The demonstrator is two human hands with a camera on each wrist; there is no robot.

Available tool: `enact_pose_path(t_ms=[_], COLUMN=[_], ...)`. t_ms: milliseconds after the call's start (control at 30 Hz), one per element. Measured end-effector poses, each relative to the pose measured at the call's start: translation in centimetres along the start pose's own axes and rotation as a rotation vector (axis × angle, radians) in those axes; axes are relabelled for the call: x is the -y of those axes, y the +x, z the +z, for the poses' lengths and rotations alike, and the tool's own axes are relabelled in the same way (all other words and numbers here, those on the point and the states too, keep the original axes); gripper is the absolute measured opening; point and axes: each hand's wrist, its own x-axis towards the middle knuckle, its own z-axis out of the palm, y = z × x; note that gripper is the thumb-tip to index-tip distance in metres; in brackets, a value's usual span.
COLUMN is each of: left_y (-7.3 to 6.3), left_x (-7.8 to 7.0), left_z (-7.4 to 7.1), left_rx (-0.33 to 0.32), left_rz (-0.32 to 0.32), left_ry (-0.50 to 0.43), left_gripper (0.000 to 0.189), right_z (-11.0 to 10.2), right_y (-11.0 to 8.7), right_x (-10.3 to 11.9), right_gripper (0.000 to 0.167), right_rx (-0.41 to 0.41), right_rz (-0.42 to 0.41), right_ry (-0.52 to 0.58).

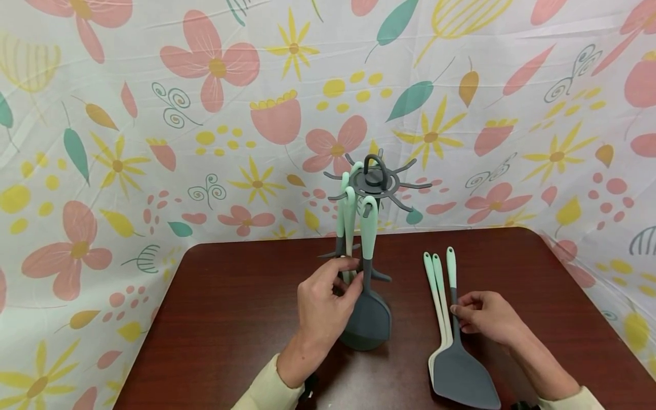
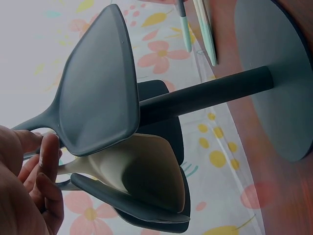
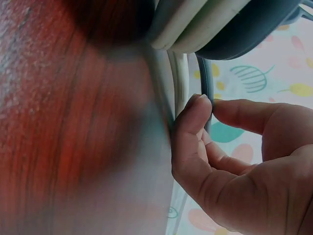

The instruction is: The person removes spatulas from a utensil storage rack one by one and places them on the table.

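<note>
A dark grey utensil stand (image 1: pixel 376 181) with curled hooks holds several mint-handled utensils on its left and front side. My left hand (image 1: pixel 325 296) pinches the neck of a grey spatula (image 1: pixel 368 319) whose mint handle hangs at a front hook. In the left wrist view, a cream scoop-shaped utensil (image 2: pixel 146 171) and dark utensils hang beside that spatula. To the right, my right hand (image 1: pixel 489 319) pinches the shaft of a grey turner (image 1: pixel 463 373) between thumb and fingers. The turner's blade lies over the heads of two cream utensils (image 1: pixel 438 302) with mint handles.
The stand's round base (image 2: pixel 279 83) and post (image 2: pixel 210 95) show in the left wrist view. Everything stands on a dark red-brown table (image 1: pixel 230 319). A flower-printed cloth (image 1: pixel 215 142) hangs behind the table and along its sides.
</note>
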Motion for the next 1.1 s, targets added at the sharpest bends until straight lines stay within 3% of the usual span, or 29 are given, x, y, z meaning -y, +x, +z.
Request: enact_pose_path(t_ms=[1100], left_y=[0.02], left_x=[-0.06], left_z=[0.01], left_rx=[0.003], left_rz=[-0.008], left_ry=[0.005], left_gripper=[0.024], right_z=[0.44], right_y=[0.80], right_x=[-0.48], right_gripper=[0.035], right_rx=[0.003], right_rz=[-0.003], right_ry=[-0.083])
